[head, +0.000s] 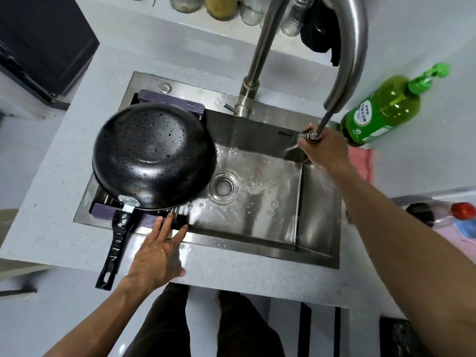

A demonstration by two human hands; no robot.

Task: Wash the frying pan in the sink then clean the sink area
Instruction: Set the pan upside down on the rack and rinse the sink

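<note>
Two hands busy: our right hand (pixel 323 148) grips pull-out sprayer head (pixel 310 135), our left hand (pixel 159 251) flat, fingers straight, on sink (pixel 257 247) front edge. Frying pan (pixel 153 155) upturned on rack (pixel 170 106), sink's left end. We sweep spray along walls toward drain (pixel 223 187), keeping jet low, off surface (pixel 51 202).

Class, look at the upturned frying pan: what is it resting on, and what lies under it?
The frying pan sits upside down on a purple-ended rack across the sink. Whatever lies beneath the pan is covered.
</note>
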